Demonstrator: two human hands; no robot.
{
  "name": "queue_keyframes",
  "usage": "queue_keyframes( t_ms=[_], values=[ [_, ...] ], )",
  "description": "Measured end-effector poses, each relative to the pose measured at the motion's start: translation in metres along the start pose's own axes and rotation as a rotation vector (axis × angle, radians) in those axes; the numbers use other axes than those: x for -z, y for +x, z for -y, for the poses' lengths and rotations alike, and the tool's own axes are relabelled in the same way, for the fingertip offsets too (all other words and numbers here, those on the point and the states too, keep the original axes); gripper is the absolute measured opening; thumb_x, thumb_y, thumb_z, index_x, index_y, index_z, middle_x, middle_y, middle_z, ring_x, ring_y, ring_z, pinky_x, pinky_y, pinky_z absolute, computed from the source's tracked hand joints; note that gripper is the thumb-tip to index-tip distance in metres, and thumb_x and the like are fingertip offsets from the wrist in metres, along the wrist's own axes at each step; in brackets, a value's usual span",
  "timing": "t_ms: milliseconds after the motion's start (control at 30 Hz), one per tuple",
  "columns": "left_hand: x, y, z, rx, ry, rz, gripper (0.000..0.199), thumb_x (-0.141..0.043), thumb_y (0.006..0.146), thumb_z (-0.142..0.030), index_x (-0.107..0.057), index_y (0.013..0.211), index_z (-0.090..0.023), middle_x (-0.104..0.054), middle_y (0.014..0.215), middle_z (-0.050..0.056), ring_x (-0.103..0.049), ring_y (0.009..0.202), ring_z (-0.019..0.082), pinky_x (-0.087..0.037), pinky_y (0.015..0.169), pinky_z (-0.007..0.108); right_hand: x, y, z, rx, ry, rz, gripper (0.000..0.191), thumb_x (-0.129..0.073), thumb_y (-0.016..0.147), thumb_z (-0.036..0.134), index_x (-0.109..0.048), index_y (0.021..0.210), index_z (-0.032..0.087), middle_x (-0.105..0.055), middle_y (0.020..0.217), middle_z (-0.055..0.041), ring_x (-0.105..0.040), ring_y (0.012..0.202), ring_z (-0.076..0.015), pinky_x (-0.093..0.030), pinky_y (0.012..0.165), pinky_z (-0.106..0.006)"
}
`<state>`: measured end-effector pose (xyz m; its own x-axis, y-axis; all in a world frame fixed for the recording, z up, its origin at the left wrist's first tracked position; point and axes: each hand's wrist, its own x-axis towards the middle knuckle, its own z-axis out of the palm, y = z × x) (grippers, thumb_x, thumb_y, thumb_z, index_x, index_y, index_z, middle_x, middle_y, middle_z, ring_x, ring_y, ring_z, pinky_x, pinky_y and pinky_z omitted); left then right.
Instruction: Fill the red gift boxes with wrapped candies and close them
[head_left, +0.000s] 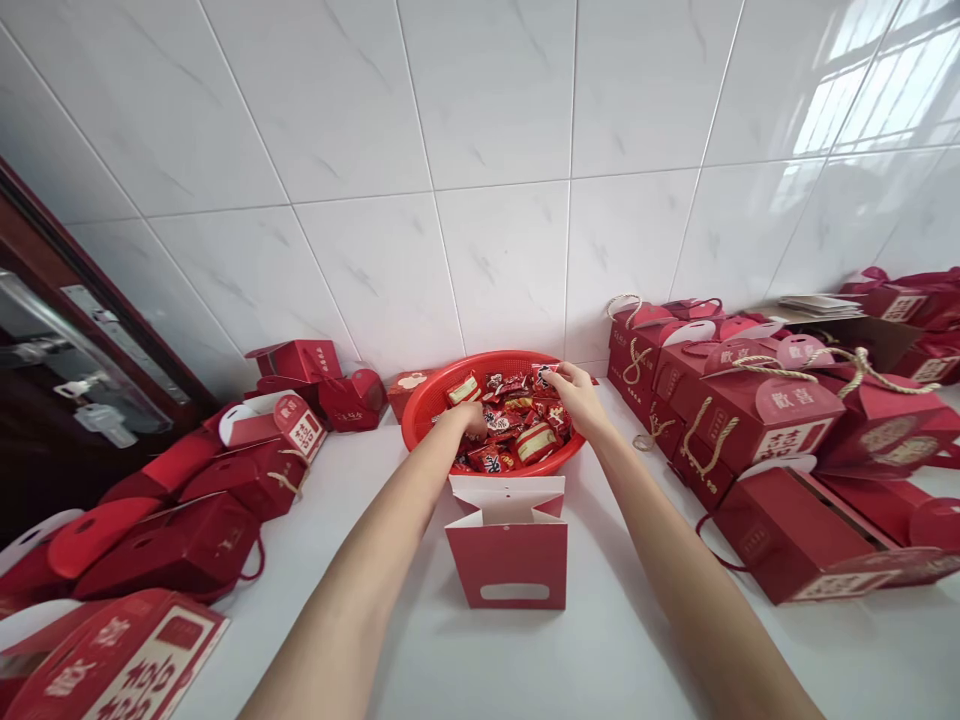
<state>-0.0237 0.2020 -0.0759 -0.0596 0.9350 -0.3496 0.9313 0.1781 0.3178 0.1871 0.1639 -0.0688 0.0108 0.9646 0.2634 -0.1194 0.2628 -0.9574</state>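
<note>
Sweets (517, 425) lie around my left hand (472, 418); my right hand (574, 392) touches a red packet (543, 377). Whether either pinches, I cannot tell. Open box (517, 562) stands behind both, nearer my left.

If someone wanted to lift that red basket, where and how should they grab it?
Probably by the rim of the basket, at its left and right ends, coming from front-left and front-right. The oval is widest there and the rim shows, while the open box stands just in front and the tiled wall rises behind.
</note>
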Motion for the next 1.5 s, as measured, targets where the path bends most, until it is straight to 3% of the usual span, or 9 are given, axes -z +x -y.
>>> queue_keyframes(
  t_ms=[133, 200, 467, 633, 800, 967, 1067, 1367, 1500],
  values=[
    [0.003, -0.009, -0.002, -0.088, -0.129, 0.000, 0.025, -0.078, 0.043, -0.013, -0.065, 0.064, -0.018, -0.070, 0.067, 0.006, -0.068, 0.082, 0.034, -0.051, 0.069, 0.036, 0.000, 0.001, -0.002, -0.007, 0.008, 0.011, 0.027, -0.065, 0.067, 0.045, -0.061, 0.078, 0.020, -0.069, 0.082, -0.0027, -0.062, 0.083, -0.0206, -0.047, 0.078, -0.033],
    [0.007, -0.015, -0.004, -0.174, -0.249, -0.001, 0.019, -0.077, 0.045, -0.014, -0.064, 0.058, -0.018, -0.067, 0.061, 0.004, -0.067, 0.080, 0.031, -0.051, 0.069, 0.035, 0.000, 0.001, -0.002, 0.003, 0.003, 0.007, 0.026, -0.066, 0.068, 0.044, -0.061, 0.077, 0.020, -0.068, 0.080, -0.0022, -0.061, 0.080, -0.0199, -0.047, 0.077, -0.033],
    [0.017, -0.033, -0.015, -0.506, -0.779, 0.023, 0.033, -0.076, 0.052, -0.018, -0.072, 0.085, -0.019, -0.073, 0.081, 0.002, -0.066, 0.081, 0.020, -0.051, 0.076, 0.032, 0.000, -0.001, 0.003, 0.033, 0.003, -0.003, 0.026, -0.068, 0.069, 0.045, -0.062, 0.075, 0.020, -0.066, 0.077, -0.0009, -0.059, 0.078, -0.0182, -0.044, 0.074, -0.032],
    [0.017, -0.037, -0.016, -0.526, -0.964, 0.036, 0.032, -0.074, 0.054, -0.017, -0.074, 0.086, -0.018, -0.070, 0.078, 0.002, -0.061, 0.070, 0.015, -0.049, 0.068, 0.030, 0.000, -0.002, 0.004, 0.032, -0.005, 0.015, 0.026, -0.068, 0.071, 0.044, -0.062, 0.077, 0.020, -0.067, 0.078, -0.0009, -0.058, 0.076, -0.0175, -0.043, 0.073, -0.031],
    [0.022, -0.043, -0.020, -0.521, -1.079, 0.062, 0.025, -0.079, 0.058, -0.022, -0.076, 0.083, -0.018, -0.073, 0.081, 0.003, -0.065, 0.081, 0.018, -0.053, 0.076, 0.031, -0.001, -0.004, 0.007, -0.001, -0.014, 0.021, 0.025, -0.067, 0.070, 0.043, -0.061, 0.073, 0.020, -0.064, 0.074, 0.0001, -0.057, 0.075, -0.0165, -0.042, 0.070, -0.029],
    [0.023, -0.045, -0.020, -0.514, -1.158, 0.102, 0.023, -0.083, 0.062, -0.029, -0.077, 0.081, -0.018, -0.075, 0.078, 0.004, -0.066, 0.072, 0.018, -0.054, 0.068, 0.031, -0.001, -0.005, 0.007, 0.016, 0.003, 0.073, 0.026, -0.069, 0.070, 0.044, -0.060, 0.073, 0.020, -0.064, 0.076, 0.0006, -0.057, 0.076, -0.0164, -0.043, 0.072, -0.029],
    [0.021, -0.043, -0.020, -0.506, -1.199, 0.115, 0.023, -0.087, 0.061, -0.026, -0.077, 0.079, -0.017, -0.078, 0.084, 0.007, -0.070, 0.076, 0.019, -0.055, 0.073, 0.030, -0.001, -0.004, 0.006, 0.011, 0.000, 0.088, 0.029, -0.070, 0.070, 0.046, -0.059, 0.072, 0.020, -0.063, 0.075, 0.0006, -0.056, 0.075, -0.0165, -0.043, 0.071, -0.030],
    [0.016, -0.034, -0.022, -0.634, -1.361, -0.138, 0.031, -0.092, 0.055, -0.029, -0.078, 0.081, -0.018, -0.074, 0.075, -0.001, -0.064, 0.063, 0.010, -0.054, 0.070, 0.024, -0.002, -0.004, 0.009, -0.036, -0.046, 0.068, 0.028, -0.071, 0.068, 0.046, -0.061, 0.072, 0.020, -0.065, 0.075, 0.0003, -0.058, 0.073, -0.0157, -0.044, 0.068, -0.028],
    [0.014, -0.039, -0.026, -0.737, -1.299, -0.158, 0.030, -0.092, 0.054, -0.032, -0.080, 0.079, -0.019, -0.079, 0.091, 0.004, -0.070, 0.088, 0.019, -0.055, 0.088, 0.032, -0.004, -0.003, 0.013, -0.194, -0.037, 0.136, 0.031, -0.072, 0.072, 0.050, -0.064, 0.075, 0.020, -0.068, 0.073, -0.0023, -0.060, 0.067, -0.0179, -0.042, 0.057, -0.028]
  ],
)
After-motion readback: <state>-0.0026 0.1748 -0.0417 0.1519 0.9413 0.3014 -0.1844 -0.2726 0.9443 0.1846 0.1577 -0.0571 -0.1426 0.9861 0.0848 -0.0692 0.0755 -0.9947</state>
